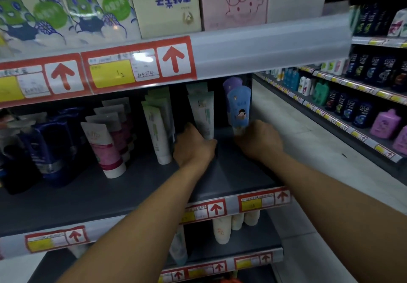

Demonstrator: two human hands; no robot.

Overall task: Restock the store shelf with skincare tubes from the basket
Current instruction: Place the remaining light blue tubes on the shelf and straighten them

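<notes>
Dark middle shelf (123, 192) as landmark. Left hand (193, 148), fingers curled round the base of a pale green tube (203, 115) standing on the shelf's right part. Right hand (259, 139), just right of it, fingers clamped on a blue tube (239, 106). Further tube rows (110, 141) stand leftward.

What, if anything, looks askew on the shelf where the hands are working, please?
The pale green tube gripped by the left hand leans left instead of standing upright; the blue tube at the right hand stands nearly straight.
</notes>
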